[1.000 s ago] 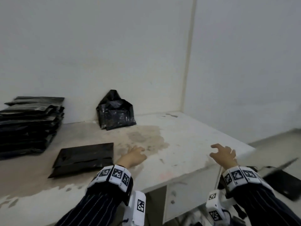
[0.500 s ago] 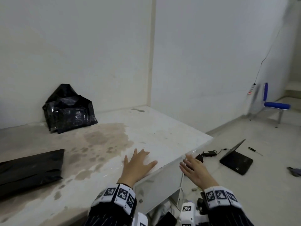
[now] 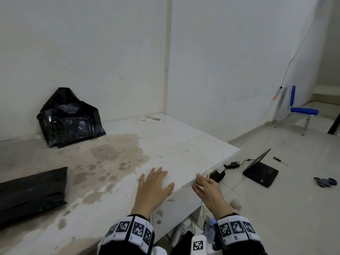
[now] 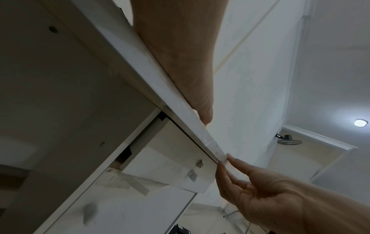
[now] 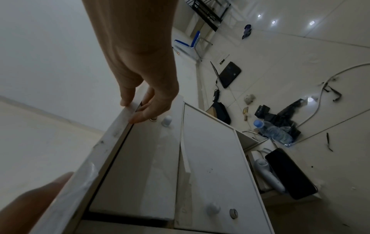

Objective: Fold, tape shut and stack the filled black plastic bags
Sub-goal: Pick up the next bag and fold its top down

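Stained white surface (image 3: 176, 148) in a bare white-walled corner. Left hand (image 3: 153, 188) flat, fingers spread; right hand (image 3: 207, 190) loosely open at its edge. Black bags (image 3: 70, 120) against wall; another (image 3: 31, 192) lying left. Laptop (image 3: 260, 170), blue chair (image 3: 301, 109) on floor.

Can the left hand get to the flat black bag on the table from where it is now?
Probably yes. The left hand lies flat and empty on the table, and only bare stained tabletop separates it from the flat black bag further to its left.
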